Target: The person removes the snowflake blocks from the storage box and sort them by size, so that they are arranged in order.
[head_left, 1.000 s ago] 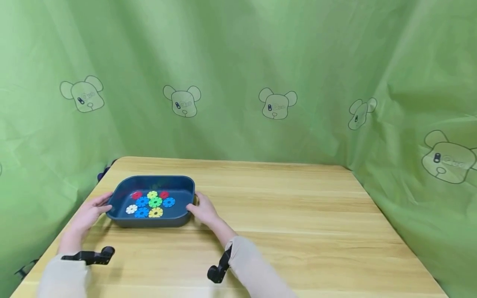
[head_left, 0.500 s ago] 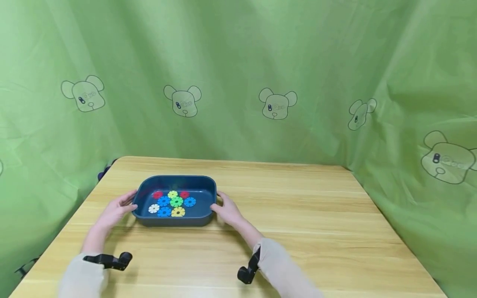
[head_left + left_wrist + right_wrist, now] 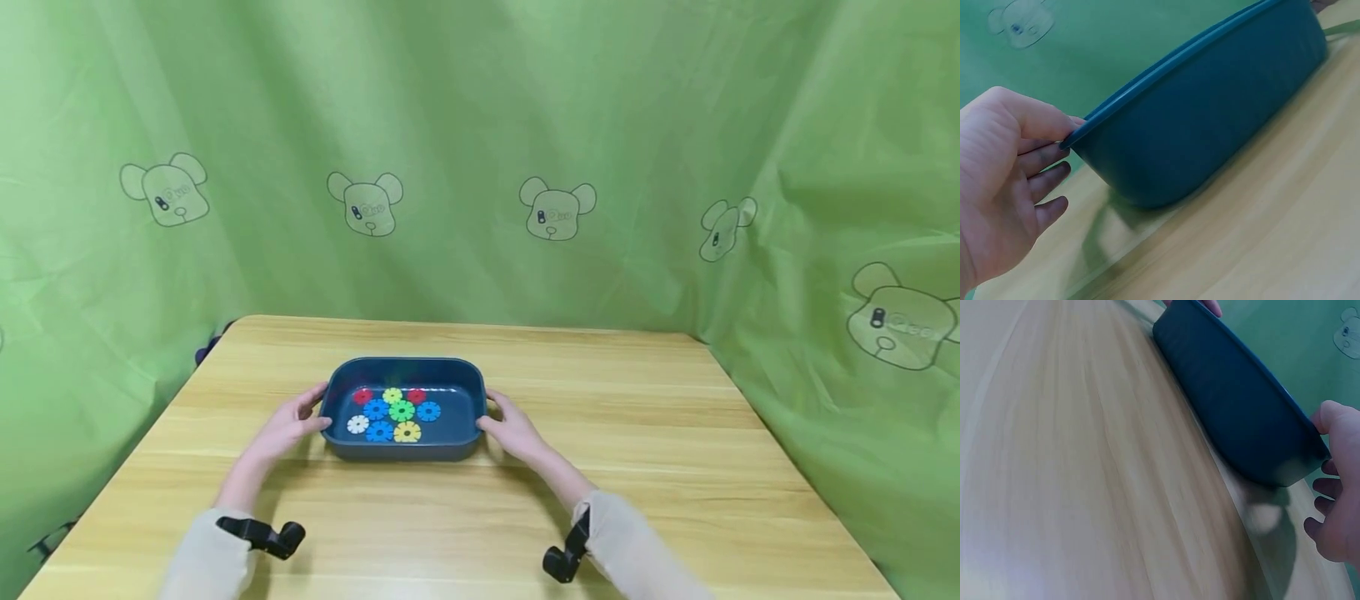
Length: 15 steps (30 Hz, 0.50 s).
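Observation:
A dark blue rectangular tray with rounded corners is held between both hands over the left-centre part of the table. Flat notched plastic discs lie inside it: red, blue, white, yellow, and a green disc near their middle. My left hand pinches the tray's left rim, thumb on top and fingers beneath, as the left wrist view shows. On the opposite end my right hand grips the rim in the same way. In the right wrist view the tray's wall hides the discs.
The wood-grain table stretches away to the right of the tray. A green curtain printed with bear heads hangs behind and at both sides. Each wrist wears a black camera mount, such as the left camera mount.
Both hands have carried the tray steadily to the right, from the table's left side towards its middle. The discs have kept their arrangement inside.

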Tool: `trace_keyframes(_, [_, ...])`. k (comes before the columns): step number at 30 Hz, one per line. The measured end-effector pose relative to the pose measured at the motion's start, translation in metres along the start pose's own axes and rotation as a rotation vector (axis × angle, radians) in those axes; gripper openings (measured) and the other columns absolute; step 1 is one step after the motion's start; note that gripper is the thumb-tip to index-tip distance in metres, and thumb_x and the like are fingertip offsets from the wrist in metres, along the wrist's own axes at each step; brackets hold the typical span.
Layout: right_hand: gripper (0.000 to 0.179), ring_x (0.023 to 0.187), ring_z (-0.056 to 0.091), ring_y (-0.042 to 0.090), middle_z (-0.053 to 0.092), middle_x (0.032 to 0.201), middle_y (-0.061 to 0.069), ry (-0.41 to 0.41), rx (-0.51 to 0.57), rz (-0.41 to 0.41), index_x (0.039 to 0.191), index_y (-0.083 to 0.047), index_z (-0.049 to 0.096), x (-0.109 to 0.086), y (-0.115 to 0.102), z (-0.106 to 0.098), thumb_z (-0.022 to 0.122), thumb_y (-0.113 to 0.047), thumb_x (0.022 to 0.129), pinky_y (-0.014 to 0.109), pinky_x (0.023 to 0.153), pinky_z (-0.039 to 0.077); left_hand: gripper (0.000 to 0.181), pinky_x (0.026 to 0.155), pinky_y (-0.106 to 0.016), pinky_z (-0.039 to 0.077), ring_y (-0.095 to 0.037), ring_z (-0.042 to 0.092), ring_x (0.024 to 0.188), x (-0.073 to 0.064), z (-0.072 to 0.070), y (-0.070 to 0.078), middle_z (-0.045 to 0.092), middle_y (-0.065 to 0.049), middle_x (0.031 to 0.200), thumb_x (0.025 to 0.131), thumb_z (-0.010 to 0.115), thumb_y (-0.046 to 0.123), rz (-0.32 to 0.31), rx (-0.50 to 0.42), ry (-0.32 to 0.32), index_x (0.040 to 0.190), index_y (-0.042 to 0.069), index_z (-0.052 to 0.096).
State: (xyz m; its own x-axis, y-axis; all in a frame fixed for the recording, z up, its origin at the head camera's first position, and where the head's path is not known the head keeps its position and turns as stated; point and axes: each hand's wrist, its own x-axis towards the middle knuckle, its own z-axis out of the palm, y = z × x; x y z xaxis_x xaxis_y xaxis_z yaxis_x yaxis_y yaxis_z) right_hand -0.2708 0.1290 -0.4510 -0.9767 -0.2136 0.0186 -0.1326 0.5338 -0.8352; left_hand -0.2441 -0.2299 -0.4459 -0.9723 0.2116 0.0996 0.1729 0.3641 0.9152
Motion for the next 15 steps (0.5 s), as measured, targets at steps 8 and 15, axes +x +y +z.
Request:
trace_keyframes(8, [0.058,0.131,0.030,0.040,0.037,0.142,0.021,0.005,-0.002,0.023,0.139,-0.002,0.039,-0.012,0.021,-0.032,0.056,-0.016,0.086,0.057,0.104,0.028,0.066,0.110,-0.052,0.017,-0.044,0.018,0.134,0.008,0.035,0.008,0.021,-0.030,0.146,0.087,0.058,0.003,0.026,0.016,-0.011,0.141,-0.011,0.023])
trace_keyframes(15, [0.058,0.129,0.032,0.043,0.030,0.144,0.026,-0.018,0.050,0.022,0.140,0.000,0.036,-0.025,0.036,-0.058,0.055,-0.013,0.086,0.057,0.104,0.027,0.069,0.109,-0.052,0.019,-0.044,0.022,0.133,0.013,0.061,0.016,0.023,-0.024,0.148,0.086,0.062,0.008,0.011,0.025,-0.020,0.143,-0.005,0.025])
